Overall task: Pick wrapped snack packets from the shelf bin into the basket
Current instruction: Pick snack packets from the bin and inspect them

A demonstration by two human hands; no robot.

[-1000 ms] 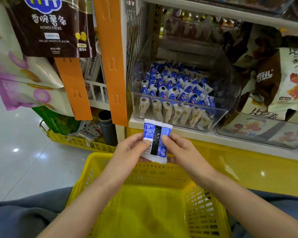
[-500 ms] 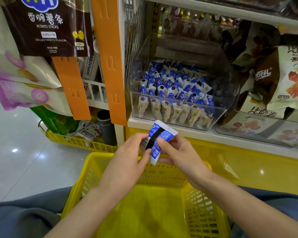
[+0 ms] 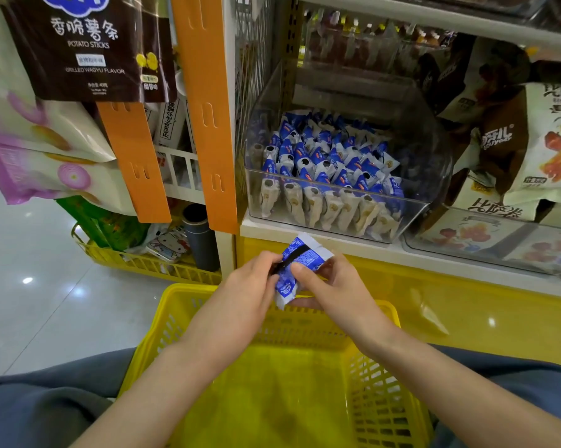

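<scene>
Pinching one blue-and-white snack packet point(image 3: 300, 257) with both hands: left hand point(image 3: 243, 295) gripping its left edge, right hand point(image 3: 332, 291) with thumb on the front, fingers curled behind. Held tilted over far rim of yellow basket point(image 3: 288, 399), just below shelf edge. Sitting above on the shelf, clear shelf bin point(image 3: 414, 215) packed with matching packets point(image 3: 324, 163) standing in rows.

Bright overhead light, glare spots on floor point(image 3: 27, 279) (glossy tile), wide-angle bending at edges, slight blur top-left.
</scene>
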